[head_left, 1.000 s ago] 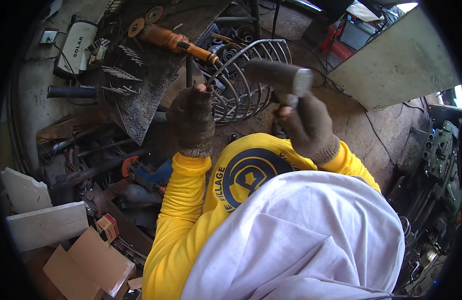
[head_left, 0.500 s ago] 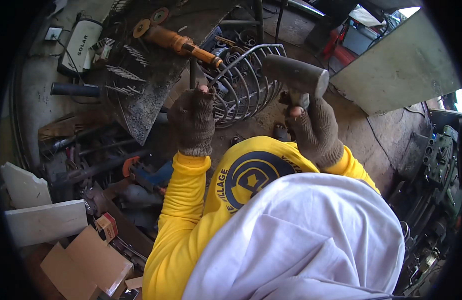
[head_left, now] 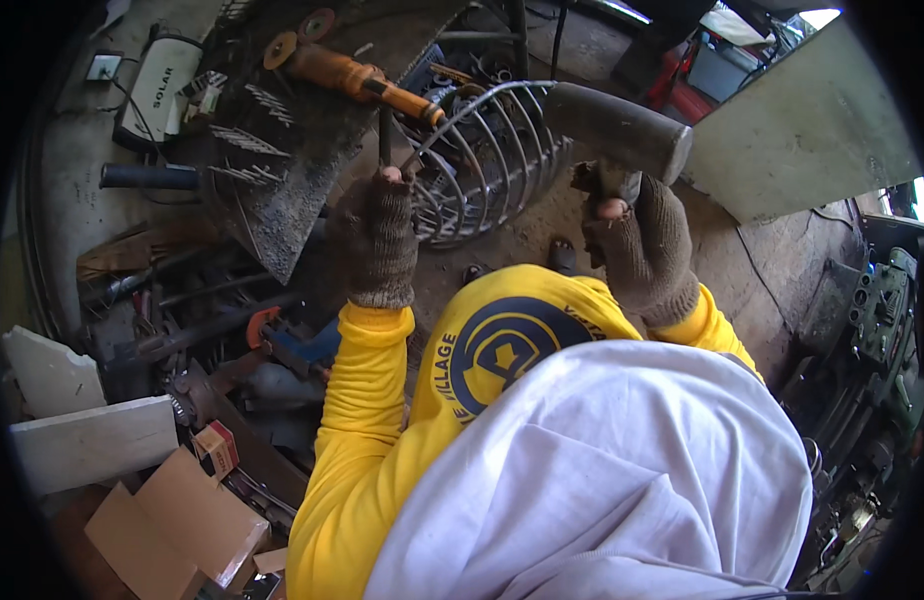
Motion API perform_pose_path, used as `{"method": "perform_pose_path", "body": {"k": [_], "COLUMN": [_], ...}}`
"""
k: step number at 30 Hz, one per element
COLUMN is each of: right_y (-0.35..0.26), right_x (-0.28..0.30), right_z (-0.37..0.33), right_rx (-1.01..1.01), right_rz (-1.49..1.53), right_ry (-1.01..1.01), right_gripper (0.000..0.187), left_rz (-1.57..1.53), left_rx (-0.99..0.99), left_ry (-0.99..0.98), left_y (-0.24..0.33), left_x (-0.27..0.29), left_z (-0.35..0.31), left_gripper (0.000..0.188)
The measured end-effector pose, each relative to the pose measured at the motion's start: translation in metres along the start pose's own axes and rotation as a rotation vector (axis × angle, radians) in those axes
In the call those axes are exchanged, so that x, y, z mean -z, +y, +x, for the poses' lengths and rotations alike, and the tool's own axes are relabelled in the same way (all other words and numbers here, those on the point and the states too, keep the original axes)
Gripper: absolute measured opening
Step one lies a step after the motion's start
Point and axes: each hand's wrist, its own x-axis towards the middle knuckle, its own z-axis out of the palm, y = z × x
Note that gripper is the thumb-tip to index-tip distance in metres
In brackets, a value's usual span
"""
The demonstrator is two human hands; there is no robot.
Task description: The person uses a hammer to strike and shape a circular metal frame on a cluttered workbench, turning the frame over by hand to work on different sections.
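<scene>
My left hand [head_left: 378, 240], in a brown knitted glove with bare fingertips, is closed round a dark metal rod [head_left: 385, 135] that stands up out of the fist. The rod's lower end is hidden in the glove. To the right, my gloved right hand [head_left: 644, 245] grips a hammer [head_left: 622, 130] with a heavy, cylindrical head, just below that head. Between and beyond the hands is a basket-like frame of curved metal bars [head_left: 497, 165]. Its near left end lies close beside my left hand; whether they touch I cannot tell. The hammer head is raised apart from the rod.
An orange angle grinder [head_left: 357, 80] lies on the dark metal table [head_left: 317, 170], near several short metal rods [head_left: 247, 140]. Scrap and tools crowd the left, with an open cardboard box [head_left: 177, 520]. A pale sheet panel [head_left: 802, 130] leans at right; machine parts [head_left: 872, 340] stand nearer.
The hammer and my right hand have shifted to the right, away from my left hand. My left hand has moved slightly left, still gripping the rod.
</scene>
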Motion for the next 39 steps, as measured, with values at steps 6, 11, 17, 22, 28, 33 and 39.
{"method": "perform_pose_path", "body": {"k": [6,11,17,22,28,33,39], "right_y": [0.006,0.011,0.014,0.008,0.025,0.033,0.033], "right_x": [-0.001,-0.003,-0.002,-0.002,0.007,0.015,0.017], "right_z": [0.002,0.002,0.000,0.007,0.010,0.013,0.010], "right_rx": [0.089,0.265,0.294,0.067,-0.087,-0.145,-0.183], "right_rz": [0.182,0.257,0.075,0.186,0.303,0.259,0.374], "right_ry": [0.020,0.064,0.032,-0.014,0.178,0.271,0.293], "right_gripper": [0.034,0.035,0.031,0.035,0.039,0.042,0.043], "left_rz": [-0.015,0.062,-0.002,-0.179,-0.271,-0.361,-0.475], "left_rx": [0.101,-0.164,-0.096,0.194,0.081,0.235,0.238], "left_ry": [-0.024,-0.016,-0.038,-0.084,-0.052,-0.147,-0.199], "left_y": [0.009,-0.007,-0.001,0.018,-0.008,-0.003,-0.013], "left_x": [0.003,0.000,0.001,0.007,0.005,0.012,0.008], "left_z": [-0.005,-0.002,0.004,0.009,0.012,0.014,0.011], "left_gripper": [0.021,0.017,0.025,0.029,0.029,0.024,0.025]}}
